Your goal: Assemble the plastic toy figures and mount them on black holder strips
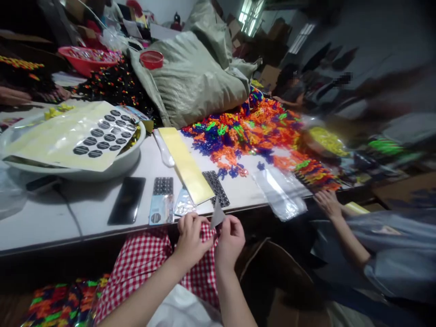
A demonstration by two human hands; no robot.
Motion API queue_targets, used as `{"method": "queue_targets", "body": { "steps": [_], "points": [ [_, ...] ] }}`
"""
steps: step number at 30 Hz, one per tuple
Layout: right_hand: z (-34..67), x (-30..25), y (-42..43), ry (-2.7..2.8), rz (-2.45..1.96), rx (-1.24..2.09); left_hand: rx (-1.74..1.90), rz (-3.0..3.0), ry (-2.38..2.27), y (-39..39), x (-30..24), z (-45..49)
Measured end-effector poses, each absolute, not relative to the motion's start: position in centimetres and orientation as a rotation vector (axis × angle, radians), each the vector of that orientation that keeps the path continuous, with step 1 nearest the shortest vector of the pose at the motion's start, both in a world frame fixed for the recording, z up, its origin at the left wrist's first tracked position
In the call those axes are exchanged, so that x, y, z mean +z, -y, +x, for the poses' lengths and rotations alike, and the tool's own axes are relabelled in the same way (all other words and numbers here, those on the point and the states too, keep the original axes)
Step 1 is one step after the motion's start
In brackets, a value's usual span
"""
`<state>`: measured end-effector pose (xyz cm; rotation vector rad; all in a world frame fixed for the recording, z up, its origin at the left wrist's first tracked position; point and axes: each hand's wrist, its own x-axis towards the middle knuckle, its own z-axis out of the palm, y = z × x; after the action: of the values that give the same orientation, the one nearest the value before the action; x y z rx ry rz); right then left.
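Note:
My left hand and my right hand are held together just below the white table's front edge, over a red-and-white checked cloth on my lap. Both pinch a small grey piece that sticks up between the fingertips. On the table right above them lie a yellow backing strip, black sticker sheets and a small packet.
A black phone lies left of the packet. A white basin holds a sticker sheet. Bright plastic pieces are heaped mid-table before a grey-green sack. Another person's hand rests on the table at right, by clear bags.

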<state>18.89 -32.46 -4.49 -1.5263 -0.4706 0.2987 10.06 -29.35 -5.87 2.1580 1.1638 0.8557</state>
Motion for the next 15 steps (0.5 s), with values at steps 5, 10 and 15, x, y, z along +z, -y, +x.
{"method": "queue_targets", "body": {
  "steps": [5, 10, 15],
  "points": [
    [16.6, -3.9, 32.6, 0.64, -1.511, 0.433, 0.946, 2.152, -1.308, 28.8, -6.3, 8.0],
    [20.5, -4.2, 31.9, 1.263, -1.444, 0.48, 0.952, 2.122, -1.367, 28.7, -5.5, 6.0],
    [27.1, -5.7, 30.4, 1.664, -1.615, 0.313, 0.945, 2.073, -1.382, 28.5, -6.3, 4.9]
  ]
}}
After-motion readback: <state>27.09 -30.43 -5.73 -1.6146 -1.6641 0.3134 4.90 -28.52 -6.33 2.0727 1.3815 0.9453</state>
